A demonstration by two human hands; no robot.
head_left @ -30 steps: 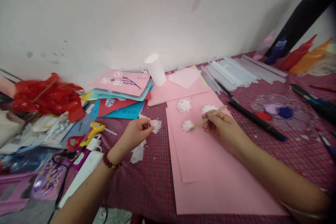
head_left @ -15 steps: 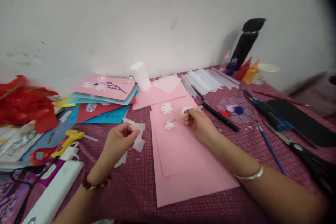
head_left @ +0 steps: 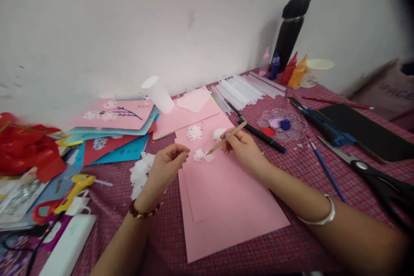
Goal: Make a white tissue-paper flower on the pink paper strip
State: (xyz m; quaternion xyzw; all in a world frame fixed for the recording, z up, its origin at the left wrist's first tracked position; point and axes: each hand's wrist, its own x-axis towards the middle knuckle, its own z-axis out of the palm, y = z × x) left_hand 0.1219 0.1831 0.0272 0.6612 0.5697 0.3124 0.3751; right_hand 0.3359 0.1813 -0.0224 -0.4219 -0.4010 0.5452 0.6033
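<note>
My right hand point(head_left: 241, 146) grips a thin wooden stick point(head_left: 234, 130), slanted so that its pointed lower end touches a small white tissue paper piece beside a white paper tuft point(head_left: 198, 155) on the pink paper point(head_left: 233, 207). Two more white tufts sit just above: a red-flecked tuft point(head_left: 194, 133) and a plain tuft point(head_left: 219, 134), partly behind my right fingers. Over the sheet's left edge hovers my left hand point(head_left: 168, 161), thumb and fingers drawn together; anything between them is hidden. Loose white tissue paper squares point(head_left: 139, 175) lie on the cloth behind my left wrist.
Finished-looking cards point(head_left: 111, 116) are stacked at left, near a yellow glue gun point(head_left: 77, 185) and a white power strip point(head_left: 69, 246). At right lie a black marker point(head_left: 265, 138), a paint palette point(head_left: 296, 131), scissors point(head_left: 371, 177) and a brush point(head_left: 326, 170). Paint bottles point(head_left: 297, 71) stand behind.
My left hand has moved right, from the tissue squares to the pink sheet's edge. The stick has tilted more upright, and a tissue piece now lies at its tip. The view has shifted slightly.
</note>
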